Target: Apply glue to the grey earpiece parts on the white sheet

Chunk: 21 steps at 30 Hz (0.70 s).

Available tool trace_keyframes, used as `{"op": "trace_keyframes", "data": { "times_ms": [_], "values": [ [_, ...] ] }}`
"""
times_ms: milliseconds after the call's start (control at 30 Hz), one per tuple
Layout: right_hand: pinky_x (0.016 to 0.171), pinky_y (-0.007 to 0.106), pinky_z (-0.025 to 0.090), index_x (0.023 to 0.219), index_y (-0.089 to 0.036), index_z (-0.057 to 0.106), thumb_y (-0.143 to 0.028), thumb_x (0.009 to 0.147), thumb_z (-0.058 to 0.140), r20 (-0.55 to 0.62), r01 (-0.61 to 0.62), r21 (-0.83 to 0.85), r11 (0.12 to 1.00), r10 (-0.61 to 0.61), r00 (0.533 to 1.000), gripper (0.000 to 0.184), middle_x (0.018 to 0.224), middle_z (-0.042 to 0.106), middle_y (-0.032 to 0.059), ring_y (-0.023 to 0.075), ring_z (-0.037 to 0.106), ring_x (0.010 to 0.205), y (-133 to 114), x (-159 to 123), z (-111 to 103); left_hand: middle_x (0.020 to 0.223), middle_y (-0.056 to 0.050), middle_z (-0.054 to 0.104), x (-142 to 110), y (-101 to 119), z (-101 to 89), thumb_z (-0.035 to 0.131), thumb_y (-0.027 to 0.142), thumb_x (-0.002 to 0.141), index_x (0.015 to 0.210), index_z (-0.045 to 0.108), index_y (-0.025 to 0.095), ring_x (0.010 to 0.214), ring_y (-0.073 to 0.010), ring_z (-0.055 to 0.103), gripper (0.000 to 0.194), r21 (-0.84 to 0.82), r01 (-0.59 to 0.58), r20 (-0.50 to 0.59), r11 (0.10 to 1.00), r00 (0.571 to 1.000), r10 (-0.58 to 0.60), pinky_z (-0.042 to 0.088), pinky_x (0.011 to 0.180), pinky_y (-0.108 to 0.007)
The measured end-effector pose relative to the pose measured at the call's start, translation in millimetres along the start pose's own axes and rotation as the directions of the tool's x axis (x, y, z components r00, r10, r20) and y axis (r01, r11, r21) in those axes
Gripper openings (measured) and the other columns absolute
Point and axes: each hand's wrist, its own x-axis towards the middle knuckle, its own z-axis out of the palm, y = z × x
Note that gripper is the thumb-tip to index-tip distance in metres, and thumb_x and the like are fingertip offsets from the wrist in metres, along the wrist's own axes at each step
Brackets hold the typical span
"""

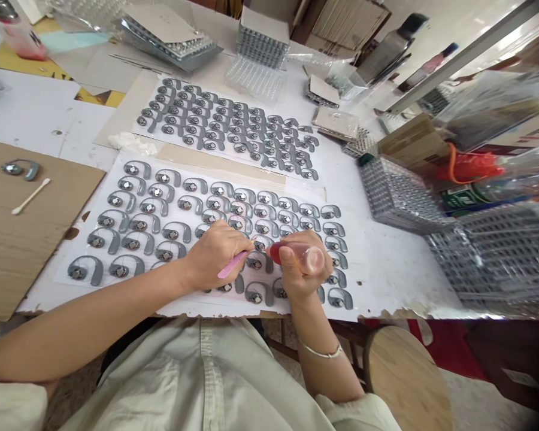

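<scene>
My left hand (218,248) is closed on a slim pink tool (232,264); its flat end sticks out below the fingers, and I cannot make out its tip. My right hand (299,278) grips a small squeeze bottle (296,254) with reddish liquid inside, its narrow end pointing left toward the other hand. Both hands are over a white sheet (90,227) with rows of grey ear-hook earphone parts (135,242). One earphone part (259,242) lies between the two hands. Several others are partly hidden beneath my hands and left forearm.
A second sheet of earphone parts (215,126) lies behind. On cardboard (40,227) at left are a single ear-hook part (21,169) and a cotton swab (30,196). Stacked trays (399,194) line the right side. A wooden stool (408,383) stands below the table edge.
</scene>
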Motion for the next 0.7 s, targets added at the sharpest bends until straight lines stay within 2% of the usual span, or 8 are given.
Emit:
{"op": "trace_keyframes", "data": {
  "times_ms": [567,633,700],
  "values": [
    [0.058,0.034,0.048,0.086,-0.022,0.06,-0.022,0.081,0.063,0.016,0.004,-0.012,1.0,-0.004,1.0,0.006,0.07,0.061,0.0004,0.016,0.057,0.063,-0.3,-0.2,-0.1,0.078,-0.005,0.073,-1.2,0.2,0.4,0.049,0.01,0.083,0.08,0.064,0.016,0.072,-0.0171,0.069,0.017,0.024,-0.009,0.005,1.0,1.0,0.009,0.048,0.073,-0.032],
    [0.058,0.035,0.048,0.084,-0.022,0.061,-0.023,0.081,0.064,-0.008,-0.005,0.011,1.0,0.005,1.0,0.004,0.071,0.062,0.0009,0.0162,0.057,0.063,1.0,-1.0,1.3,0.077,-0.005,0.073,-0.9,-1.2,0.1,0.049,0.01,0.084,0.083,0.064,0.015,0.072,-0.0168,0.069,0.016,0.023,-0.007,0.005,1.0,1.0,0.007,0.048,0.073,-0.032],
    [0.057,0.035,0.048,0.081,-0.021,0.062,-0.028,0.081,0.064,-0.093,-0.055,0.068,0.996,0.061,0.994,0.007,0.071,0.062,0.0015,0.0167,0.058,0.062,2.9,-0.3,2.7,0.078,-0.004,0.074,0.0,-1.8,-1.3,0.05,0.011,0.085,0.085,0.064,0.015,0.071,-0.0162,0.069,0.014,0.022,-0.013,-0.018,1.0,1.0,0.013,0.048,0.071,-0.031]
  ]
}}
